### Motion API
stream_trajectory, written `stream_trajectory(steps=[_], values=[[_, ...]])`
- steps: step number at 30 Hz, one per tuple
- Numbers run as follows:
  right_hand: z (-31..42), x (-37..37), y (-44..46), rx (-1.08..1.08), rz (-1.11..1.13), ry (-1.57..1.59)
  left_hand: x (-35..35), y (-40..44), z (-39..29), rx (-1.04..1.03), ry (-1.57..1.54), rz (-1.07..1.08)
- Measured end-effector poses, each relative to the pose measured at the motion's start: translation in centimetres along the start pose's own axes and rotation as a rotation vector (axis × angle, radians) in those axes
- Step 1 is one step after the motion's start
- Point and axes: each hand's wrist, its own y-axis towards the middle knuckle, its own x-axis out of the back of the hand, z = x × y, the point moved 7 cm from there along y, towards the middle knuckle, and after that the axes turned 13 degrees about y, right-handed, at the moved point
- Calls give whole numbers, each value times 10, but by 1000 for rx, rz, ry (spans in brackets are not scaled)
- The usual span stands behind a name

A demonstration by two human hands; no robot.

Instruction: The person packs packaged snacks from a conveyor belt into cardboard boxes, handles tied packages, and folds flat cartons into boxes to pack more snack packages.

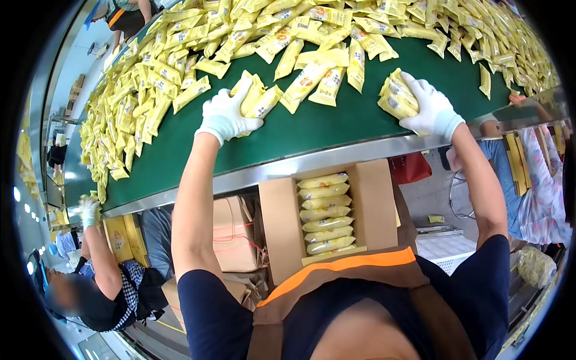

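My left hand point(231, 113), in a white glove, is closed around a few yellow snack packets point(259, 99) on the green belt. Over to the right, my right hand point(431, 107), gloved the same way, grips a small stack of yellow packets point(397, 97) near the belt's front edge. Between the hands, loose packets point(329, 84) lie on the belt. Directly below, in front of my body, stands an open cardboard box point(279, 225) with a row of yellow packets point(326, 210) lined up inside it. Printing on the wrappers is too small to read.
A large heap of packets point(252, 36) covers the far side of the green belt point(336, 127). The metal rail point(288, 168) runs along its front. Tied cartons point(233, 231) stand left of the box, a white crate point(444, 252) right. A co-worker point(96, 294) works at left.
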Motion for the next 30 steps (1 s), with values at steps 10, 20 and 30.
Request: stream_trajectory(steps=[10,20,30], values=[[197,-127,-117,721,495,-294,13,-89,3,28,-1307,-222],[175,-211,-172,736,556,-165,32,-178,-146,-551,-722,158],[158,-211,-182,699,561,-180,36,-177,-172,-512,-243,-98]])
